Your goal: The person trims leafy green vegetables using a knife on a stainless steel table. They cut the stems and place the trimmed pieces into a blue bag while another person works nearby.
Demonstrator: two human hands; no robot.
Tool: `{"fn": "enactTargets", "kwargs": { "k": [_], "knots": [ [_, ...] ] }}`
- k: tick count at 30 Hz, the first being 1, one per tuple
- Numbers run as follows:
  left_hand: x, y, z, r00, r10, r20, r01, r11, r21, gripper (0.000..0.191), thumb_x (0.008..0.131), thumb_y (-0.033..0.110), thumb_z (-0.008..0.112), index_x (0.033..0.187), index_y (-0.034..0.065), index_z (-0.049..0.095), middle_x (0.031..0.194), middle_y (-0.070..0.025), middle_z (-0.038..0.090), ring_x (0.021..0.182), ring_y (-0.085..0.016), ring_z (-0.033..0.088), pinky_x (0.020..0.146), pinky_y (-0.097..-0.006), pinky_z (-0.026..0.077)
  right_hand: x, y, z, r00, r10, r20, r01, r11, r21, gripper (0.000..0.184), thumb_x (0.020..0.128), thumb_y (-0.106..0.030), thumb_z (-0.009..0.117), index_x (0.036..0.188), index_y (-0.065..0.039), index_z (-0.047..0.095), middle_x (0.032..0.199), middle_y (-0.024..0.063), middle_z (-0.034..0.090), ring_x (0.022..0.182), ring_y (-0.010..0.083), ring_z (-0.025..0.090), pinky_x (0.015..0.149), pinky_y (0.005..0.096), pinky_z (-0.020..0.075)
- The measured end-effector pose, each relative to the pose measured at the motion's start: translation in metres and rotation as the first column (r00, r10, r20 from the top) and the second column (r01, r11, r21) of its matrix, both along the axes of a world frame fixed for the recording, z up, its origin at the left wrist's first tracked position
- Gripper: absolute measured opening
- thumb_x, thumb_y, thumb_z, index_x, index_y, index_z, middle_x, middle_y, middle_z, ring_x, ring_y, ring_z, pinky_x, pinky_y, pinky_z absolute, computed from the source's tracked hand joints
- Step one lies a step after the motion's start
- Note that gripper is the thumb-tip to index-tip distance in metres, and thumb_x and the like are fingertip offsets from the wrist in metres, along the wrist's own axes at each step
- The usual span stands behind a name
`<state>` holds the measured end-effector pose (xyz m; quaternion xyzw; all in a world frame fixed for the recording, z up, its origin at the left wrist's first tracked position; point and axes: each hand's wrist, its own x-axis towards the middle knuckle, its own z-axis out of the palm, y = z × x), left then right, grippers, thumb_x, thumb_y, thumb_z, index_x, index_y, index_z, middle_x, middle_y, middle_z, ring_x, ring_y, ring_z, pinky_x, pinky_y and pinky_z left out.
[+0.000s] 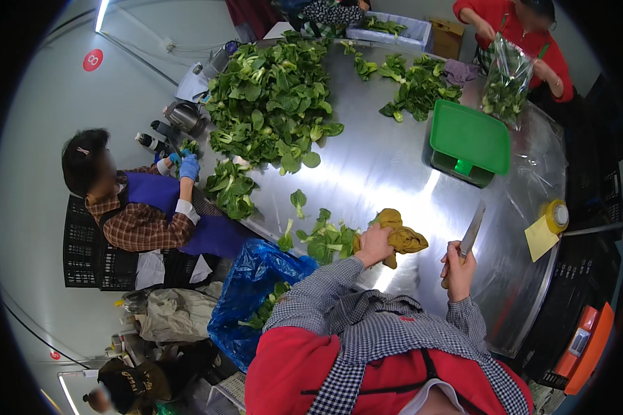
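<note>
My left hand (375, 245) grips a crumpled mustard-coloured cloth (405, 238) on the stainless steel table (394, 181). Just left of that hand lie loose leafy greens (324, 241), with a few single leaves (298, 201) beyond them. In my right hand (458, 272) is a knife (472, 231), held by its handle. Its blade points away from me, over the table. Below the table's near left edge, a blue plastic bag (249, 306) hangs open with some leaves inside.
A large heap of leafy greens (275, 98) covers the far left, near a gloved co-worker (150, 207). A green-lidded container (470, 137) and a yellow tape roll (556, 215) stand to the right. At the far right, another person (542, 62) holds a clear bag of greens (506, 83).
</note>
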<state>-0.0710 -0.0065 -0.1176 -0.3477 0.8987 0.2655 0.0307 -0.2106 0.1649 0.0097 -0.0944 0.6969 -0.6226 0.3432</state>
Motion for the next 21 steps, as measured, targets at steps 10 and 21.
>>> {"fn": "enactTargets", "kwargs": {
  "k": [10, 21],
  "knots": [
    [-0.096, 0.042, 0.019, 0.798, -0.460, -0.389, 0.602, 0.627, 0.494, 0.045, 0.075, 0.028, 0.074, 0.112, 0.0067, 0.060, 0.110, -0.0181, 0.062, 0.103, -0.035, 0.059, 0.086, -0.0437, 0.047, -0.013, -0.039, 0.021, 0.993, 0.085, -0.085, -0.094, 0.989, -0.112, 0.020, 0.095, -0.017, 0.060, 0.105, 0.000, 0.056, 0.072, 0.0045, 0.059, 0.045, 0.0050, 0.046, 0.040, 0.0195, 0.0376],
    [0.059, -0.332, -0.035, 0.820, 0.494, -0.289, -0.572, 0.685, -0.451, 0.046, 0.078, 0.021, 0.069, 0.119, 0.0025, 0.058, 0.120, -0.0172, 0.057, 0.107, -0.036, 0.053, 0.089, -0.0471, 0.043, -0.002, -0.103, -0.022, 0.973, 0.164, 0.164, -0.175, 0.983, 0.059, 0.021, 0.096, -0.020, 0.059, 0.103, -0.001, 0.055, 0.070, 0.0041, 0.057, 0.043, 0.0069, 0.046, 0.039, 0.0212, 0.0388]
  ]
}}
